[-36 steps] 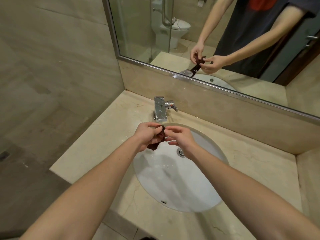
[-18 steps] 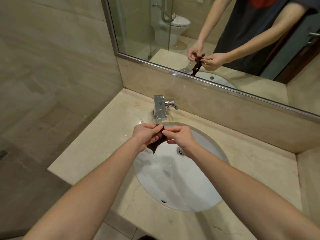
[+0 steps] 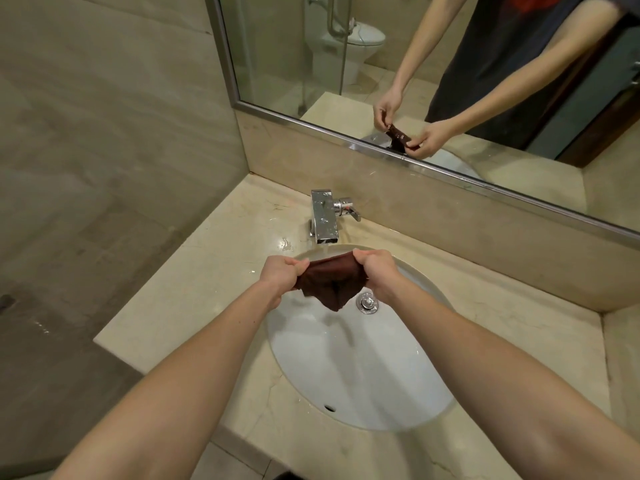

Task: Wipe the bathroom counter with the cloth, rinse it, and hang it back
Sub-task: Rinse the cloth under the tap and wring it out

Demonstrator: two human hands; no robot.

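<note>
A: Cloth position?
B: The cloth (image 3: 329, 278) is stretched out just below the tap (image 3: 325, 216) spout, with one corner hanging down.
A: Grip state?
B: The left hand (image 3: 282, 275) pinches the cloth's left edge, fingers curled. The right hand (image 3: 375, 271) pinches the right edge likewise.

- the cloth (image 3: 329, 282) is showing plain dark brown.
- the counter (image 3: 207, 289) is showing cream stone with thin brown veins.
- the sink basin (image 3: 346, 375) is looking plain white.
- the faucet (image 3: 324, 216) is gleaming silver.
- the wall (image 3: 104, 98) is showing beige tile with grey-brown streaks.
- the mirrored shirt (image 3: 502, 64) is showing dark grey with a red patch.
</note>
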